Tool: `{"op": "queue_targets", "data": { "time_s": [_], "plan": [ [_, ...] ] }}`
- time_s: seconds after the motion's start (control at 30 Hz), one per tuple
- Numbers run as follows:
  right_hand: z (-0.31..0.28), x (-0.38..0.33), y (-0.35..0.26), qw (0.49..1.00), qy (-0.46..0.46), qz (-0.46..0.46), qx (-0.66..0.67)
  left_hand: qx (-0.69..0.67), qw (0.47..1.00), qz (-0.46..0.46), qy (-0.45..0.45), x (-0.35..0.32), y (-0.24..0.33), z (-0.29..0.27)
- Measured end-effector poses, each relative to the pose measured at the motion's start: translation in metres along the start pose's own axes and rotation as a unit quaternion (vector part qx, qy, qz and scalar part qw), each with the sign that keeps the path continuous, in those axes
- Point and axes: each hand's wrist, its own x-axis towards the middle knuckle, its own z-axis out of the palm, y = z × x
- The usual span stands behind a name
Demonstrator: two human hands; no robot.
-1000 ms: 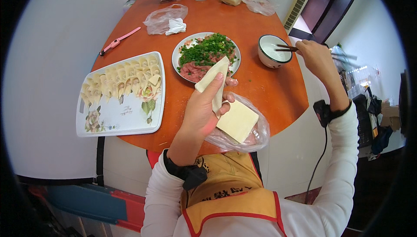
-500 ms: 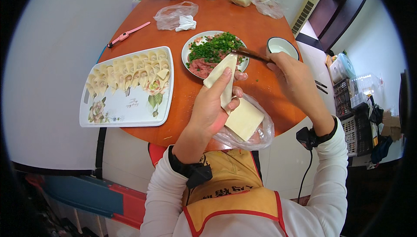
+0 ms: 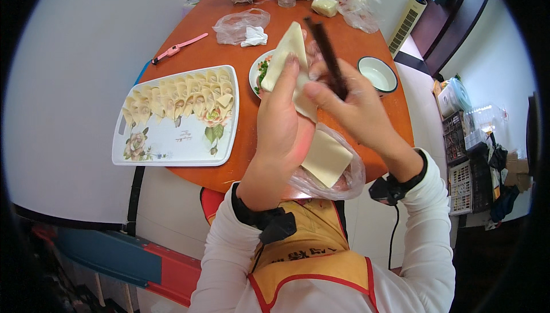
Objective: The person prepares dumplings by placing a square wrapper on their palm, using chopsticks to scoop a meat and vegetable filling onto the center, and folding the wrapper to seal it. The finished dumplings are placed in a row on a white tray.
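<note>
My left hand (image 3: pixel 282 119) is raised above the table and holds a pale square dumpling wrapper (image 3: pixel 286 55) lying across its palm and fingers. My right hand (image 3: pixel 350 109) grips dark chopsticks (image 3: pixel 326 55) whose tips rest on the wrapper. Below the hands a stack of square wrappers (image 3: pixel 325 158) lies in a clear plastic bag at the table's near edge. The plate of minced meat and chopped greens (image 3: pixel 259 73) is mostly hidden behind my left hand. A white tray (image 3: pixel 172 144) with flower prints holds several folded dumplings in rows at the left.
A small white bowl (image 3: pixel 378 75) with liquid stands right of the hands on the orange round table (image 3: pixel 366 43). A crumpled plastic bag (image 3: pixel 240 26), a pink watch (image 3: pixel 175 49), jars and bags lie at the far side. A white heater (image 3: pixel 407 20) stands beyond.
My right hand came from the bowl over to the left hand with the chopsticks. Both hands and the wrapper rose closer to the camera, covering the plate.
</note>
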Motion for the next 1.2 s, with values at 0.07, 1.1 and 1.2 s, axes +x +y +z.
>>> {"op": "queue_targets", "data": {
  "time_s": [0.07, 1.1, 1.2],
  "plan": [
    [0.009, 0.006, -0.003, 0.998, 0.001, 0.011, -0.054, -0.017, 0.999, 0.044, 0.0, 0.0, 0.007, 0.008],
    [-0.016, 0.017, 0.007, 0.883, -0.056, -0.246, -0.395, 0.427, 0.893, 0.02, -0.142, -0.008, 0.034, -0.059],
    [-0.014, 0.016, 0.009, 0.887, -0.06, -0.232, -0.394, 0.416, 0.9, -0.005, -0.131, -0.004, 0.023, -0.063]
  ]
}}
